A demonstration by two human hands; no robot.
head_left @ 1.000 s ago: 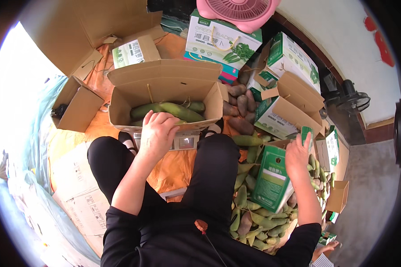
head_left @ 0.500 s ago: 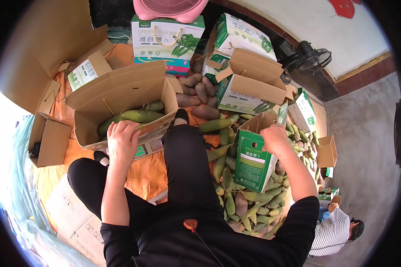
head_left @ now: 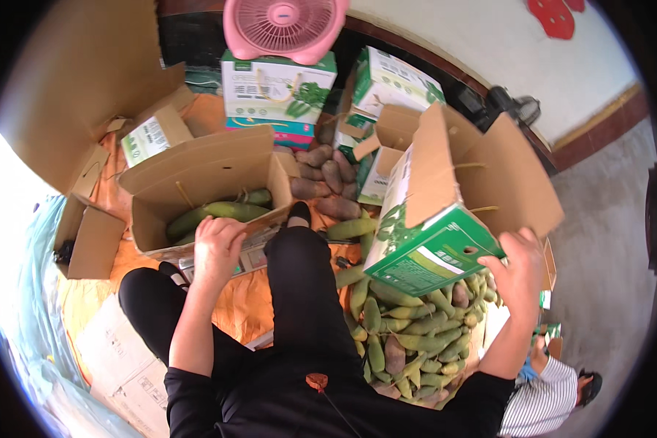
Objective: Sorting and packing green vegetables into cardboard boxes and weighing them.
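Observation:
My left hand (head_left: 217, 247) has its fingers bent over the near rim of an open cardboard box (head_left: 213, 158), with the fingertips partly hidden. Inside that box lie several green radishes (head_left: 235, 211), and a scale (head_left: 252, 258) shows beneath it. On the right, my right hand (head_left: 520, 264) grips the end of a green and white carton (head_left: 434, 252), thumb against the green side. The carton tilts above a heap of green radishes (head_left: 416, 326), its brown flaps spread apart.
A pink fan (head_left: 287, 28) stands on a carton (head_left: 274, 95) at the back. Reddish-brown root vegetables (head_left: 331, 175) lie behind my knee. More cartons (head_left: 394, 77) and a black fan (head_left: 515, 106) are farther right. A person in a striped shirt (head_left: 544, 401) is at the lower right.
My right hand has lifted the carton and swung it rightward, so it appears larger with its open top in sight. My left hand stays at the box rim, its fingers closer together.

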